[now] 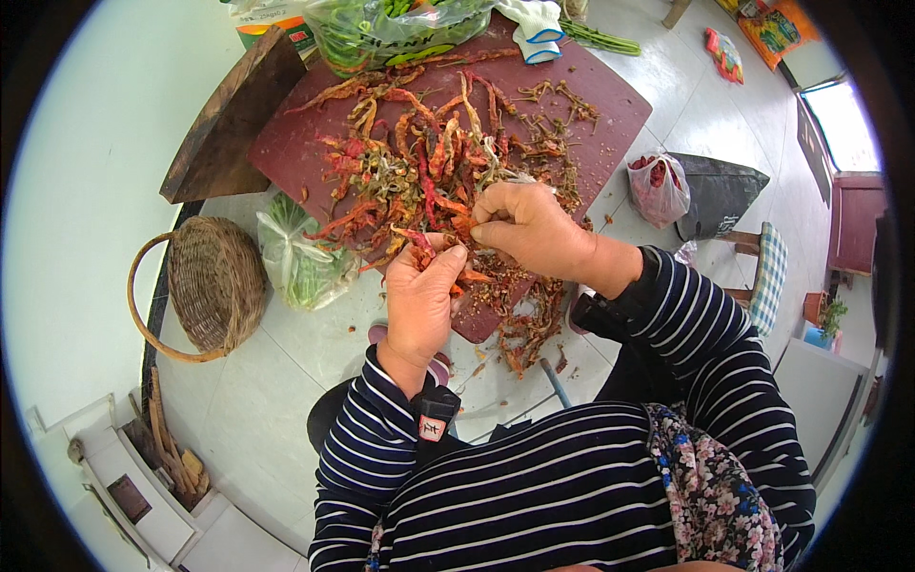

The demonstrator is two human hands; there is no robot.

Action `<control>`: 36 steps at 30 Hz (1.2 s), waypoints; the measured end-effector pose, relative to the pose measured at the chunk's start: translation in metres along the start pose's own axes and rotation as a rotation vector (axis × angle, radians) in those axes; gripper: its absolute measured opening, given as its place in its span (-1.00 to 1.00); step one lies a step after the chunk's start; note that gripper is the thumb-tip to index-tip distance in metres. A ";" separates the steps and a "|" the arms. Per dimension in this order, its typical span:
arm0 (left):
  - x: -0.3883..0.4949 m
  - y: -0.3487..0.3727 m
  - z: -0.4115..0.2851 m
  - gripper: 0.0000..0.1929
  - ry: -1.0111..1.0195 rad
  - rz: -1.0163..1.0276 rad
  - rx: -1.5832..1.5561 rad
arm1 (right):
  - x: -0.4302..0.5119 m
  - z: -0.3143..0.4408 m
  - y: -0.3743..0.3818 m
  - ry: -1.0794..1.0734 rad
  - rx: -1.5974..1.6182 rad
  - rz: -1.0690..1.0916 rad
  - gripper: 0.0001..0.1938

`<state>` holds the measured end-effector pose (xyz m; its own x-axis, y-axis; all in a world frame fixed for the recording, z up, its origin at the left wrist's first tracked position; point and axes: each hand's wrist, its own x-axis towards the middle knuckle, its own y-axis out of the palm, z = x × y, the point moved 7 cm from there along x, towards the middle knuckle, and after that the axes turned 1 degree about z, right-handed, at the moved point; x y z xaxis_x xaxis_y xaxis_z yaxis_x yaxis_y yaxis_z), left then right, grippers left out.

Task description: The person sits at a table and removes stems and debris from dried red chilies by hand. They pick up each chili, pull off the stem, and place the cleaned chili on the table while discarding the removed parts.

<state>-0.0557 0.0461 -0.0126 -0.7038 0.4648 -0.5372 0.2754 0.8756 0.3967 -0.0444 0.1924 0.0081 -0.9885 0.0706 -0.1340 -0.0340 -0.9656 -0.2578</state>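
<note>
My left hand (422, 293) is closed around a few dried chili peppers (414, 237), whose wrinkled red ends stick out past the thumb. Close beside it, my right hand (532, 230) pinches an orange-red piece of dried chili (463, 227) between thumb and fingertips. Both hands are above the near part of a dark red tabletop (607, 107). A heap of dried red and orange chilies (429, 154) covers its middle, with a bunch of pale stem ends (392, 179) on the left. Loose stems (561, 107) lie to the right, and seeds are scattered near the front corner.
A bag of green peppers (400, 36) and white gloves (536, 32) lie at the table's far edge. Chili scraps (529, 336) are on the floor below the near corner. A wicker basket (218, 282) and a bag of greens (304, 261) stand left; a bag of red chilies (659, 189) stands right.
</note>
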 end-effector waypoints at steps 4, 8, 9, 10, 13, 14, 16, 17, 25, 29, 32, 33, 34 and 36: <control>0.001 0.001 -0.001 -0.95 0.008 0.051 -0.025 | -0.004 -0.009 0.010 0.208 0.272 0.114 -0.93; 0.002 0.002 -0.001 -0.94 0.008 0.086 -0.096 | -0.004 -0.011 0.011 0.259 0.379 0.140 -0.92; 0.002 0.002 -0.001 -0.93 0.010 0.093 -0.087 | -0.003 -0.010 0.011 0.241 0.402 0.152 -0.93; 0.002 0.002 -0.001 -0.91 0.009 0.099 -0.078 | -0.004 -0.010 0.011 0.245 0.419 0.162 -0.93; 0.002 0.004 -0.004 -0.87 0.019 0.132 -0.066 | -0.005 -0.007 0.011 0.217 0.444 0.162 -0.93; 0.002 0.004 -0.004 -0.85 0.014 0.131 -0.057 | -0.005 -0.006 0.011 0.192 0.461 0.159 -0.93; 0.002 0.007 -0.005 -0.83 0.024 0.169 -0.034 | -0.006 -0.002 0.012 0.138 0.450 0.145 -0.94; 0.002 0.009 -0.006 -0.81 0.036 0.191 -0.028 | -0.006 0.001 0.012 0.107 0.460 0.147 -0.94; 0.001 0.008 -0.010 -0.87 0.210 0.150 0.137 | -0.007 0.004 0.009 0.210 0.570 0.224 -0.94; 0.000 0.009 -0.007 -0.90 0.261 0.125 0.185 | -0.005 0.015 -0.006 0.083 0.337 0.104 -0.92; 0.000 0.010 -0.004 -0.90 0.268 0.147 0.233 | -0.006 0.024 0.004 -0.039 0.318 0.142 -0.90; 0.000 0.010 -0.004 -0.90 0.279 0.167 0.267 | -0.006 0.024 0.006 -0.051 0.269 0.134 -0.90; 0.000 0.011 -0.005 -0.90 0.289 0.187 0.300 | -0.007 0.023 0.008 -0.055 0.223 0.134 -0.89; 0.001 0.011 -0.003 -0.89 0.286 0.197 0.330 | -0.008 0.020 0.010 -0.051 0.164 0.118 -0.89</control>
<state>-0.0554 0.0556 -0.0061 -0.7565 0.6119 -0.2309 0.5823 0.7909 0.1880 -0.0402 0.1770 0.0259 -0.9931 -0.0538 -0.1046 0.0627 -0.9945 -0.0836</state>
